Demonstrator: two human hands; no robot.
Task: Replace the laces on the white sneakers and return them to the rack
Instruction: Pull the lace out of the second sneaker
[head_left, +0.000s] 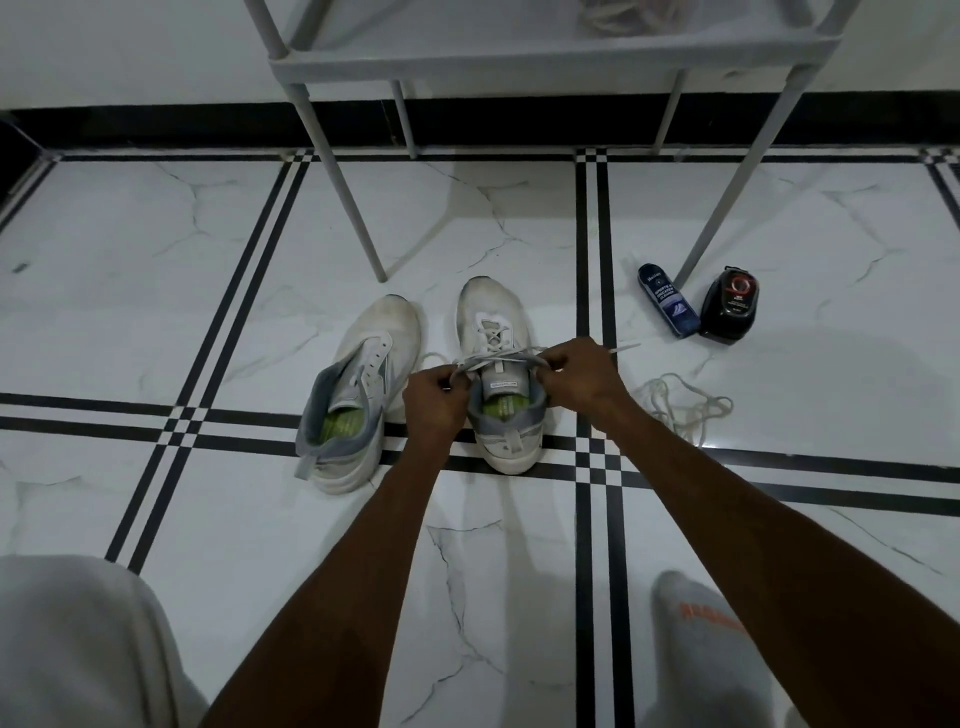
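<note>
Lace (498, 358) ends pinched by L hand (434, 402) & R hand (582, 376); fingertips hidden; rack (519, 62) top cut off.

Blue bottle (668, 300), on floor (156, 249) nr rack's front-right leg (727, 192): white label, reads approx "SPORTS & SNEAKER CLEANER"; brand line above it too small to read.
Black container (729, 303), just right of bottle: red ring mark w/ small white print under it, not legible.
Right sneaker (501, 374): white tongue tag w/ print, too small to read.
Sock (701, 629), bottom-right: orange lettering, partly hidden by forearm, unreadable.
</note>
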